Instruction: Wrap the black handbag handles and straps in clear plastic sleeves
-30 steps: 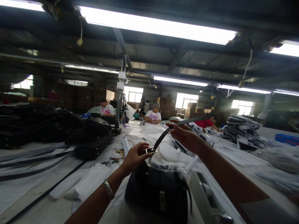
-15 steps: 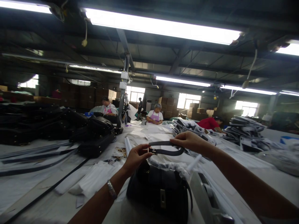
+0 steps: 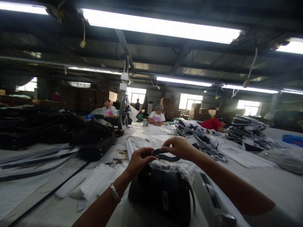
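A dark strap [image 3: 170, 157] curves in a loop between my two hands, above a black handbag [image 3: 163, 192]. My left hand [image 3: 140, 159] pinches the strap's metal buckle end between thumb and fingers. Close beside it, my right hand [image 3: 178, 147] is closed on the strap, its thumb and fingertips near the buckle. The handbag stands upright with a metal clasp [image 3: 165, 200] on its front. Crumpled clear plastic wrap [image 3: 172, 167] lies along the bag's top. Part of the strap is hidden behind my right hand.
Black bags [image 3: 94, 138] are heaped at left, with long dark straps [image 3: 44, 164] on the table. A grey-white device [image 3: 209, 192] stands right of the handbag. Piles of wrapped pieces [image 3: 248, 130] lie at right. Co-workers, one in a purple apron [image 3: 156, 119], sit across the table.
My right hand has moved left and slightly down along the strap, toward my left hand and the buckle. The strap's loop shows less. The handbag stays in place.
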Motion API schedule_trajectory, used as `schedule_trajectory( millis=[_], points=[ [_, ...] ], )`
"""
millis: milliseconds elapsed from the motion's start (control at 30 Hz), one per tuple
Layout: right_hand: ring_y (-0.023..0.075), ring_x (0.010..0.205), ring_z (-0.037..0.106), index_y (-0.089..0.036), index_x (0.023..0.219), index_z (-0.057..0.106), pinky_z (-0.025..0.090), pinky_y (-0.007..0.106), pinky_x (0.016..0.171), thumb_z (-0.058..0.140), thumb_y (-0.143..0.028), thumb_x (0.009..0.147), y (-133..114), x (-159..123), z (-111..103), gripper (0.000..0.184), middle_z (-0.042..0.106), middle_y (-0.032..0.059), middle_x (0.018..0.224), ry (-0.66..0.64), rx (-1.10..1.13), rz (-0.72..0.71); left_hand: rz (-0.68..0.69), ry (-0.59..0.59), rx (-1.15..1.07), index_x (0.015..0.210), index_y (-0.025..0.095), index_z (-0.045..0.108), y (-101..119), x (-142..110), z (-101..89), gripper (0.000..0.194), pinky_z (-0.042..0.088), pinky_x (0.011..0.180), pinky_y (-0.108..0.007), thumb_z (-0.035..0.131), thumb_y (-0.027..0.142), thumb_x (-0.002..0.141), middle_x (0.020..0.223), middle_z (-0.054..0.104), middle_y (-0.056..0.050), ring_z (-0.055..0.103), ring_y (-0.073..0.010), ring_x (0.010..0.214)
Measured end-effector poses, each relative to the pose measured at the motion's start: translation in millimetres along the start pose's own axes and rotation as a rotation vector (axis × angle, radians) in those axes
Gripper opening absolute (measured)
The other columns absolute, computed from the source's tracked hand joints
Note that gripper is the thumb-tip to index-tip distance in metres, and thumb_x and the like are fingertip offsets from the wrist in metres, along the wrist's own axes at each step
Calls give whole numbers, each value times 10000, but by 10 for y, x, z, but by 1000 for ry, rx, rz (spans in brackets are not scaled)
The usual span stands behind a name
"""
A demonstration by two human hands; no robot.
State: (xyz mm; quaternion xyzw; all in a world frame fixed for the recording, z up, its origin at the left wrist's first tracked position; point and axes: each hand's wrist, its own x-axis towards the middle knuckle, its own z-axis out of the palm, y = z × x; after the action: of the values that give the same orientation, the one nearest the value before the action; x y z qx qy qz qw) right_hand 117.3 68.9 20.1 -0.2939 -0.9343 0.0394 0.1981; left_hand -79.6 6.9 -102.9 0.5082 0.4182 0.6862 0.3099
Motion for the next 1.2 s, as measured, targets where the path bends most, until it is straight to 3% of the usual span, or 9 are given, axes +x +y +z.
schedule_trajectory(
  millis=[100, 167, 233, 400, 567, 700, 933, 1200],
  points=[
    [318, 1169, 580, -277, 1133, 737, 384, 428, 995, 735, -589, 744, -101, 7, 123, 499, 741, 68, 1135, 63, -88, -139, 33, 21, 20, 987, 170, 747, -23, 6, -21, 390, 570, 876, -350, 867, 247, 624, 993, 790, -76, 730, -253, 956],
    [339, 1252, 538, -232, 1279, 651, 315, 478, 1082, 779, -611, 687, -141, 12, 227, 714, 713, 119, 1211, 56, -144, -220, 65, 29, 46, 1002, 177, 743, -36, 3, -38, 380, 566, 900, -356, 851, 245, 644, 1023, 787, -75, 727, -255, 982],
    [338, 1152, 621, -213, 1319, 616, 300, 509, 1097, 794, -591, 680, -163, 30, 336, 764, 750, 130, 1116, 24, -155, -225, 101, 14, 87, 1017, 182, 743, -41, -7, -55, 371, 568, 909, -370, 835, 256, 666, 1036, 786, -77, 729, -262, 984],
    [292, 928, 711, -289, 1175, 704, 450, 417, 939, 795, -458, 707, -148, 102, 443, 506, 794, 30, 925, 2, -89, -140, 219, -19, 296, 980, 234, 786, 0, -36, -239, 230, 568, 912, -386, 765, 287, 757, 1011, 794, -59, 737, -281, 967],
    [253, 834, 721, -273, 997, 770, 478, 308, 725, 792, -398, 683, -66, 112, 343, 338, 791, 24, 902, -22, -32, -94, 323, 171, 546, 985, 277, 791, -11, -57, -812, 196, 521, 978, -389, 716, 325, 811, 1032, 791, -37, 727, -281, 991],
    [222, 759, 710, -271, 918, 782, 448, 274, 639, 786, -385, 681, -36, 105, 386, 263, 780, 12, 826, -21, 20, -89, 347, 233, 678, 988, 278, 787, -123, -166, -1298, 212, 524, 981, -383, 700, 360, 813, 1031, 793, -17, 730, -275, 996],
    [213, 810, 700, -229, 955, 743, 494, 309, 776, 752, -310, 731, 81, 97, 567, 237, 769, 12, 888, -3, 145, -148, 346, 415, 805, 963, 266, 779, -324, -464, -1752, 217, 561, 915, -357, 686, 400, 820, 994, 800, -18, 746, -270, 941],
    [233, 897, 654, -231, 979, 700, 514, 363, 865, 722, -358, 804, 236, 46, 698, 216, 694, 47, 955, 19, 380, -272, 377, 513, 813, 976, 246, 779, -412, -637, -1896, 230, 546, 967, -394, 621, 369, 862, 1071, 783, -41, 735, -266, 1005]
  ],
)
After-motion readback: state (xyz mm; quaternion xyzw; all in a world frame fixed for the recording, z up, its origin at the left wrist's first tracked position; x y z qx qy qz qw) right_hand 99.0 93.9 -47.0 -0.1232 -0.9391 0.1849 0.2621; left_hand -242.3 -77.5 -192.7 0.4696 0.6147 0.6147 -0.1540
